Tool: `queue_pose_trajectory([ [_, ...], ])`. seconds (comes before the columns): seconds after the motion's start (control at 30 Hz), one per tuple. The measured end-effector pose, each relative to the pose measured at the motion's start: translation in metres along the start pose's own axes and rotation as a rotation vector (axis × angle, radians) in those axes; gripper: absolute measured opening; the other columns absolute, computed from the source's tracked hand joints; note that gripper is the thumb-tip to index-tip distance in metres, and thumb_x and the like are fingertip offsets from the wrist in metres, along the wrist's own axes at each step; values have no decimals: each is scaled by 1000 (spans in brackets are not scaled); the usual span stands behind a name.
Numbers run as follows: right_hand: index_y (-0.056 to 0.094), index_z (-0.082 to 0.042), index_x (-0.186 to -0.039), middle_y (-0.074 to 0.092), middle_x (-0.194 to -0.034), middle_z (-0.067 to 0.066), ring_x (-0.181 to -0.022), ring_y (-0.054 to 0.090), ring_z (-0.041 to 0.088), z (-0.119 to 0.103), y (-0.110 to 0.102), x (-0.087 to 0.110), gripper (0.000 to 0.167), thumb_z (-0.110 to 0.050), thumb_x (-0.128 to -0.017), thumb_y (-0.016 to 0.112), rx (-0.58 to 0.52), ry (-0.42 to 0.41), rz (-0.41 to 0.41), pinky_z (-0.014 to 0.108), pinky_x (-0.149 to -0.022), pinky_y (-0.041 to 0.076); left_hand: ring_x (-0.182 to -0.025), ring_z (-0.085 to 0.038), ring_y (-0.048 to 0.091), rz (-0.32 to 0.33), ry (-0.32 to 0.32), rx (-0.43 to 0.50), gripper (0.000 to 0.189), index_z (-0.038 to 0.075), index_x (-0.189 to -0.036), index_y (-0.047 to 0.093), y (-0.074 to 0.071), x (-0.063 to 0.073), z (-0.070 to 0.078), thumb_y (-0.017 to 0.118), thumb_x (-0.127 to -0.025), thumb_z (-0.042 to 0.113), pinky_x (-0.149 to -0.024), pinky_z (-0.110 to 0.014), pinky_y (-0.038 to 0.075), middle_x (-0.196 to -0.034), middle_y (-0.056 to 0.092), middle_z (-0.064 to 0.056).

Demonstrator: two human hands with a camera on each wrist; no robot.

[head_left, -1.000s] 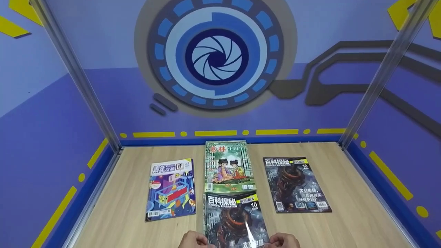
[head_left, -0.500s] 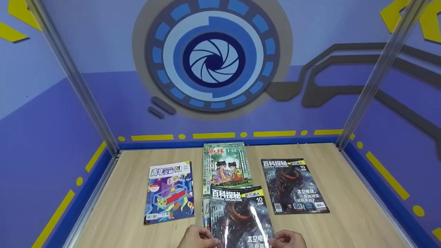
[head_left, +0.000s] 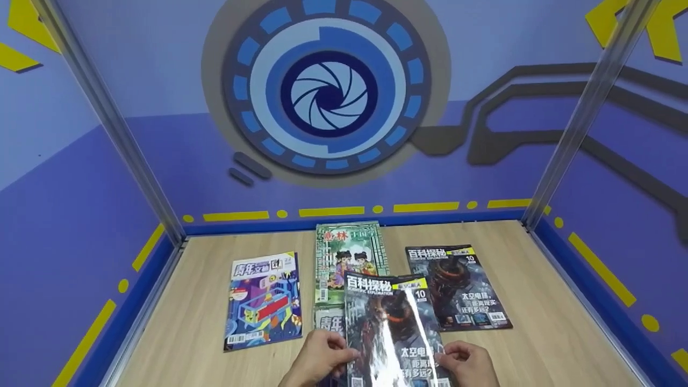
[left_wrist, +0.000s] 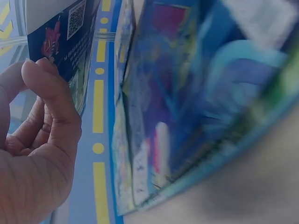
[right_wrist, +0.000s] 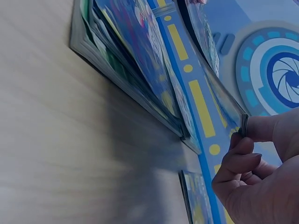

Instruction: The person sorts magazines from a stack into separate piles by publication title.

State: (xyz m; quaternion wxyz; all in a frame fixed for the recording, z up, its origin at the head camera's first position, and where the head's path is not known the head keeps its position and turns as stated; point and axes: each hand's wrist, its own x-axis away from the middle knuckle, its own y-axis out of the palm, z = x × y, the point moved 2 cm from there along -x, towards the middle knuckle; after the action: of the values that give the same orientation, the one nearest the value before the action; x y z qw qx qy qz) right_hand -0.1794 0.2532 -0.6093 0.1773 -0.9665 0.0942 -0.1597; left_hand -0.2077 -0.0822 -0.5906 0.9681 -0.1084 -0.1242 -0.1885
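Observation:
Both hands hold a dark-covered magazine (head_left: 395, 322) raised above the table, its glossy front facing up. My left hand (head_left: 318, 356) pinches the left edge and my right hand (head_left: 466, 363) pinches the right edge. From the right wrist, the right hand (right_wrist: 264, 168) shows thumb and fingers closed on the thin edge. Beneath lies a pile of magazines (right_wrist: 131, 51), its top one (head_left: 328, 320) mostly covered in the head view. The green-covered magazine (head_left: 349, 258) behind is partly overlapped by the raised one.
On the left lies a purple and white magazine (head_left: 263, 301). A magazine with the same dark cover (head_left: 459, 293) lies on the right. Blue-purple panels (head_left: 172, 177) and metal posts (head_left: 115, 129) bound the wooden table (head_left: 177, 322) at the back and sides.
Both hands have raised the dark magazine off the pile and shifted it to the right and farther up the head view. Part of the magazine beneath has come into sight.

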Motion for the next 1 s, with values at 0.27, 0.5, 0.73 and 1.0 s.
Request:
queue_pose_trajectory([
  [0.27, 75, 6, -94, 67, -76, 2, -72, 58, 13, -1, -18, -5, 14, -2, -86, 84, 1, -69, 87, 23, -67, 47, -48, -3, 58, -12, 64, 1, 17, 6, -82, 77, 15, -16, 20, 85, -94, 17, -49, -18, 48, -61, 65, 7],
  [0.5, 74, 7, -97, 65, -78, 1, -73, 57, 12, -1, -31, -17, 15, -1, -87, 83, -39, -68, 130, 23, -66, 48, -45, -2, 56, 8, 168, 1, 21, 0, -81, 77, 30, -35, 36, 86, -92, 14, -47, -18, 46, -58, 63, 8],
  [0.73, 75, 5, -96, 66, -76, -1, -71, 58, 11, 0, -51, -39, 16, -4, -88, 84, -15, -109, 170, 23, -66, 47, -47, -5, 58, 15, 157, -10, 20, -1, -81, 77, 47, -64, 46, 86, -93, 14, -48, -19, 49, -58, 64, 6],
  [1.0, 75, 4, -99, 67, -78, 0, -72, 57, 10, 5, -79, -61, 18, -9, -92, 84, 53, -156, 183, 24, -66, 46, -50, -8, 60, 38, 121, -23, 17, 2, -82, 78, 72, -95, 55, 86, -92, 12, -50, -26, 56, -62, 68, 1],
])
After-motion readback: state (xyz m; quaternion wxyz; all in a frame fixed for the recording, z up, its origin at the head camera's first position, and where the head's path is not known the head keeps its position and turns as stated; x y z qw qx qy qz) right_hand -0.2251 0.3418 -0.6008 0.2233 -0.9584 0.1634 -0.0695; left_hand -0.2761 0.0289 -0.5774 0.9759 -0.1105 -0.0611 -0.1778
